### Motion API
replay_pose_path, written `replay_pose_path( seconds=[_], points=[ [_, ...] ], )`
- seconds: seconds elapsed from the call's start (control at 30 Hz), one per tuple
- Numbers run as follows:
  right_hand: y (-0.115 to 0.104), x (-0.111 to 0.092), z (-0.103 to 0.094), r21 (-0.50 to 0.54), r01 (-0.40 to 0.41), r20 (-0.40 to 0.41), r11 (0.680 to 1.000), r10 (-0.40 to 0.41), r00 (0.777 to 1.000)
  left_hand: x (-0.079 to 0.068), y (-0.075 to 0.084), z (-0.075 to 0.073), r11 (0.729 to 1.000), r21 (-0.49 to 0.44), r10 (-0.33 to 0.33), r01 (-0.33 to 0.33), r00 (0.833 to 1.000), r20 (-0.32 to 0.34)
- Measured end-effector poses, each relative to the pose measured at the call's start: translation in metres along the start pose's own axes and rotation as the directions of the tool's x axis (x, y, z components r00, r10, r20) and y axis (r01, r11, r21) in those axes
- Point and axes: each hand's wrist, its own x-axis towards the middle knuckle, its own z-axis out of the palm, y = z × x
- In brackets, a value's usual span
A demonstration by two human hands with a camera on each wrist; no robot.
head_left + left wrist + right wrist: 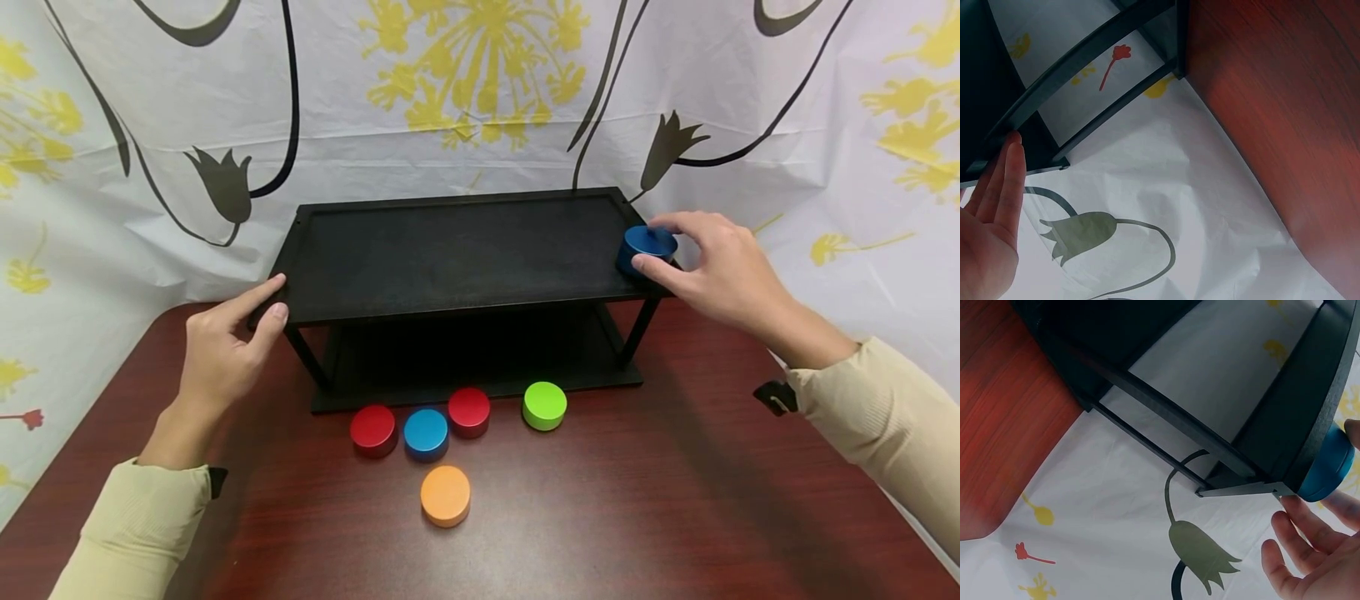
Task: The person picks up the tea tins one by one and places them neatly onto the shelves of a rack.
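At the right end of the top board of a black two-tier shelf sits a dark blue round disc. My right hand pinches this disc between thumb and fingers. In the right wrist view the blue disc stands at the board's end, and the other fingers of the right hand hang beside the edge. My left hand touches the shelf's left end, thumb near the front corner. The left wrist view shows straight fingers of the left hand against that side.
In front of the shelf, on the reddish-brown table, lie two red discs, a lighter blue disc, a green disc and an orange disc. A white flowered cloth hangs behind.
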Motion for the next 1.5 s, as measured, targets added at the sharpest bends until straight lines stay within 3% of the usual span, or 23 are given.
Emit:
replay_pose_path(
  seconds=[0.37,0.67,0.97,1.5],
  points=[
    [-0.004,-0.010,-0.008,0.022,0.006,-0.072,1.000,-0.004,0.997,0.000,0.000,-0.001,1.000,-0.005,-0.005,0.006,1.000,0.016],
    [-0.003,-0.026,-0.008,0.062,0.134,-0.180,0.989,-0.121,0.976,0.001,0.000,0.000,1.000,-0.004,-0.009,0.009,1.000,0.003],
    [-0.008,-0.042,-0.002,0.089,0.197,-0.221,0.976,-0.174,0.960,0.001,0.001,0.000,1.000,-0.003,-0.006,0.006,1.000,0.006],
    [-0.017,-0.062,0.013,0.132,0.265,-0.191,0.955,-0.237,0.952,0.001,0.001,0.000,1.000,-0.012,0.000,0.000,1.000,0.013]
  ],
)
